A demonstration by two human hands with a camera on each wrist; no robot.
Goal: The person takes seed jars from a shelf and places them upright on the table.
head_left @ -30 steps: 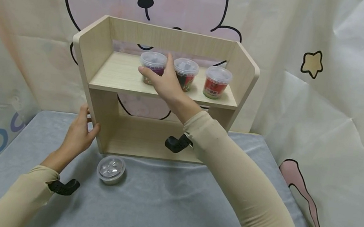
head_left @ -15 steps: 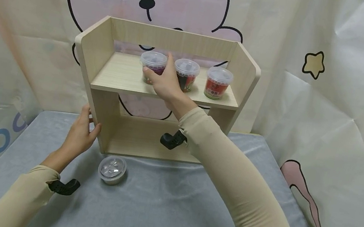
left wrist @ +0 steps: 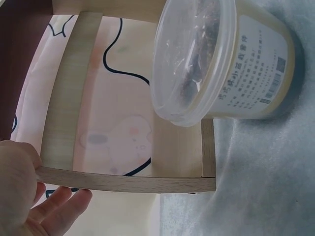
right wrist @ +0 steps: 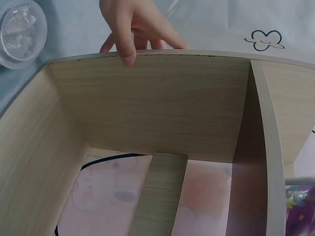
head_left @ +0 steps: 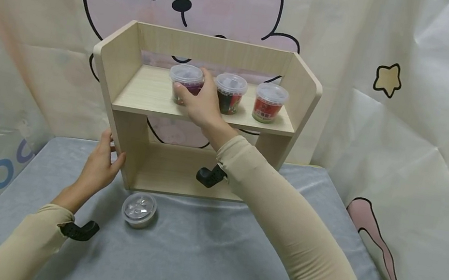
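Note:
My right hand (head_left: 203,107) holds a lidded plastic cup with a purple label (head_left: 186,74) on the upper board of a small wooden shelf (head_left: 215,44). The thumb lies across the cup's front; the fingers reach behind its right side. A sliver of this purple cup (right wrist: 301,211) shows in the right wrist view. My left hand (head_left: 100,165) grips the front edge of the shelf's left side panel, thumb inside and fingers outside. Right of the held cup stand a dark-and-red cup (head_left: 229,96) and a red-labelled cup (head_left: 269,104).
Another clear-lidded cup (head_left: 139,209) stands on the grey-blue cloth (head_left: 197,258) before the shelf's lower left corner; its white printed label (left wrist: 256,64) shows in the left wrist view. A printed curtain (head_left: 424,157) hangs behind and beside the table.
My right hand has drawn slightly left, and the purple-labelled cup has shifted a little left with it. The left hand stays on the side panel.

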